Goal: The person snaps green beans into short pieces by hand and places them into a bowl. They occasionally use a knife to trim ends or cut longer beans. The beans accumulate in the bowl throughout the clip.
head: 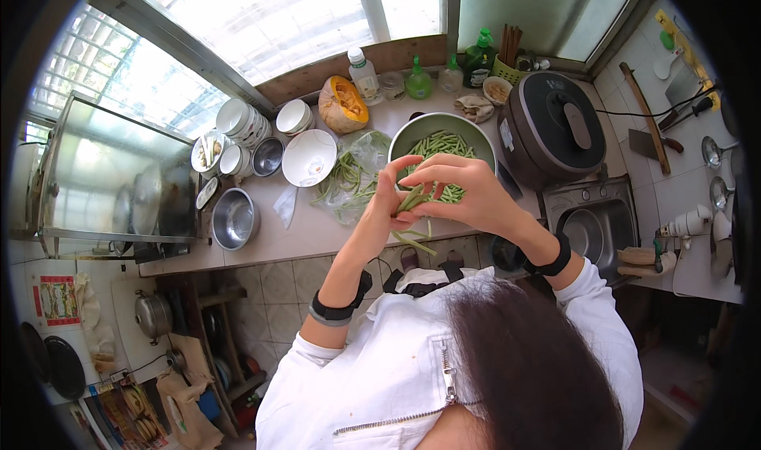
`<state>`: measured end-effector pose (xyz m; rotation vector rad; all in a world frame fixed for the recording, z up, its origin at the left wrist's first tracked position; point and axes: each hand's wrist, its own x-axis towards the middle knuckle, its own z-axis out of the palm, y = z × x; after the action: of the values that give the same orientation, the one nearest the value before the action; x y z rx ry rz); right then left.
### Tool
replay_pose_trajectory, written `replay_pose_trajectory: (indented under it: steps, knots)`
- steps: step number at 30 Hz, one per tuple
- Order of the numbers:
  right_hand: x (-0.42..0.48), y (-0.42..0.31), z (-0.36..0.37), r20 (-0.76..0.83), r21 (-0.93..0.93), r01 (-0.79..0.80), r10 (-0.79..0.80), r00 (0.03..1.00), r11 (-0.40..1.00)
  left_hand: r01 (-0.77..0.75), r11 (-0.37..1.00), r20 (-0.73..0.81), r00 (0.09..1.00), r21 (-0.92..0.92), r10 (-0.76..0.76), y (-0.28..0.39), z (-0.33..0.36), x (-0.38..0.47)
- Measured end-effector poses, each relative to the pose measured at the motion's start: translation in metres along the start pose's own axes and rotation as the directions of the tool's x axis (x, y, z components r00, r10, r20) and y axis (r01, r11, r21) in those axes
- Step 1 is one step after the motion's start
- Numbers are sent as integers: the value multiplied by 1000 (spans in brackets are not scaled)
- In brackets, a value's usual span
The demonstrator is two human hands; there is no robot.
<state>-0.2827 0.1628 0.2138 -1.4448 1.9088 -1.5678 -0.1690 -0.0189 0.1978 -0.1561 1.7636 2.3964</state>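
Note:
Several green long beans [411, 200] are bunched between my hands, their long ends hanging below toward the counter's front edge. My left hand [383, 203] grips the bunch from the left. My right hand [461, 188] has its fingers bent around the same beans from the right. Just beyond both hands stands a green-rimmed bowl [486, 138] holding many short cut bean pieces [443, 144], partly hidden by my fingers. Left of it, whole long beans [346, 173] lie on and beside a clear plastic bag [371, 146].
A cut pumpkin [342, 105], white bowls [309, 158] and a steel bowl [236, 218] stand on the counter to the left. Bottles [364, 76] line the window side. A large dark electric cooker [553, 132] stands right of the bean bowl, near a sink [588, 233].

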Motion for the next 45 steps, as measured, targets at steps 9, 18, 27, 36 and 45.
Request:
replay_pose_trajectory:
  steps: [9, 18, 27, 36, 45]
  knots:
    - [7, -3, -14, -100, -111, -89, 78, 992, 990, -170, 910, -40, 979, 378, 199, -10, -10, -2]
    - [11, 19, 3, 187, -629, 353, -306, 934, 693, 43, 956, -64, 998, 290, -25, -7, -22, 2]
    - [-18, 35, 31, 167, 335, -412, 377, 911, 848, -232, 678, -35, 934, 697, 356, -22, -5, -10]
    - [-5, 9, -12, 77, 659, -312, 352, 933, 684, -295, 677, -144, 847, 675, 513, -13, -10, -6]
    - [-10, 104, -3, -364, -583, -384, 192, 911, 716, -115, 993, -8, 993, 12, 115, -14, -12, -8]
